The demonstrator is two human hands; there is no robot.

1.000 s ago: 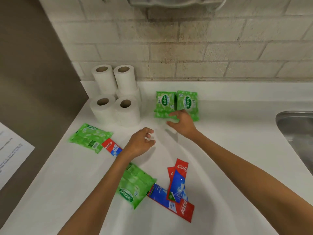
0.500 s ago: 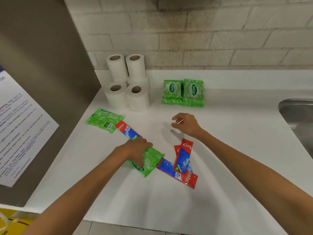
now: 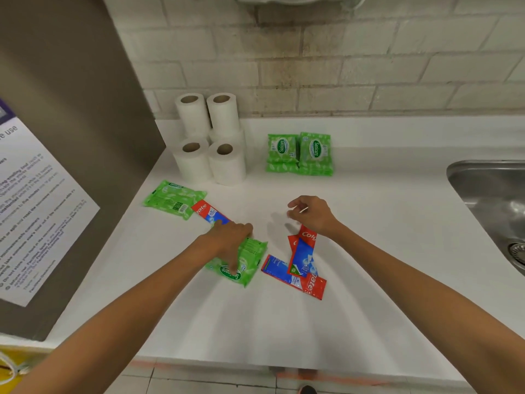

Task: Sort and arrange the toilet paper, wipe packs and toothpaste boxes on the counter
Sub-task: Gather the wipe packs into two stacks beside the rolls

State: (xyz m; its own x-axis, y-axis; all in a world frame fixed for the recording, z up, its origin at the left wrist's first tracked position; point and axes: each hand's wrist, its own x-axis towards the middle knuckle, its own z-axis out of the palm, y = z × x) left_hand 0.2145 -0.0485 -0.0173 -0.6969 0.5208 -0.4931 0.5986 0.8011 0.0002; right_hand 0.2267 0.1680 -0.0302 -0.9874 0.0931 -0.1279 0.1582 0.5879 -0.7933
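Observation:
My left hand (image 3: 230, 237) grips a green wipe pack (image 3: 251, 258) lying mid-counter, fingers curled over its far edge and thumb on its label. Loosely curled and holding nothing, my right hand (image 3: 312, 216) hovers just above the top end of two crossed red-and-blue toothpaste boxes (image 3: 301, 263). A third toothpaste box (image 3: 206, 212) lies left of my left hand, beside another flat wipe pack (image 3: 172, 199). Two wipe packs (image 3: 299, 152) stand side by side near the wall. Several toilet paper rolls (image 3: 210, 140) are stacked in the back left corner.
The white counter (image 3: 369, 223) ends at a steel sink (image 3: 494, 200) on the right. A grey panel with a printed notice (image 3: 34, 200) borders the left side. A brick wall runs behind, and the floor shows past the counter's near edge.
My left hand came back and closed on the middle wipe pack. My right hand drew away from the two standing packs to above the crossed toothpaste boxes.

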